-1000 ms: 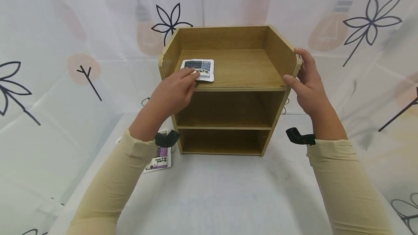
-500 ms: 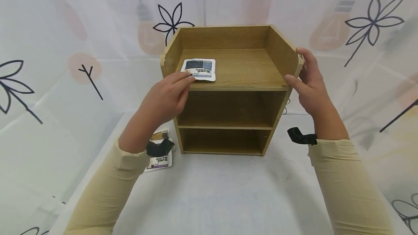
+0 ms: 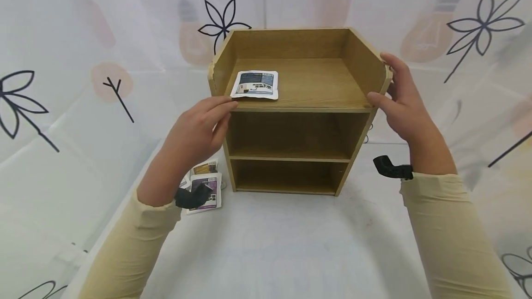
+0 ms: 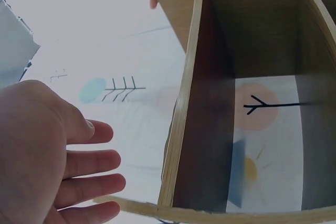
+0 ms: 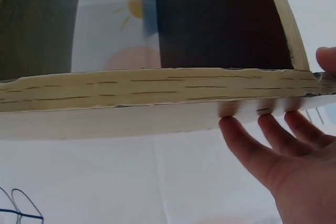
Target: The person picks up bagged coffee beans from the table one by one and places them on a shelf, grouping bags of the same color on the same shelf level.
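A white-edged flat pouch (image 3: 255, 85) with a dark blue and pale print lies on the top board of a small wooden shelf (image 3: 317, 82), toward its left side. My left hand (image 3: 197, 126) is at the front left of that board, fingertips beside the pouch's near corner. In the left wrist view the same hand (image 4: 58, 163) has its fingers extended and holds nothing. My right hand (image 3: 405, 100) grips the shelf's right side panel, thumb at the front edge. From the right wrist view, its fingers (image 5: 247, 145) press the panel's outer face.
Several more pouches, one with a purple print (image 3: 214, 193), lie on the white tabletop (image 3: 287, 243) left of the shelf. Two lower compartments of the shelf face forward. A white patterned sheet (image 3: 137, 22) hangs behind and at the sides.
My left hand has drawn back left and down from the pouch, which stays on the top board. My right hand keeps its grip on the side panel. The view has shifted slightly.
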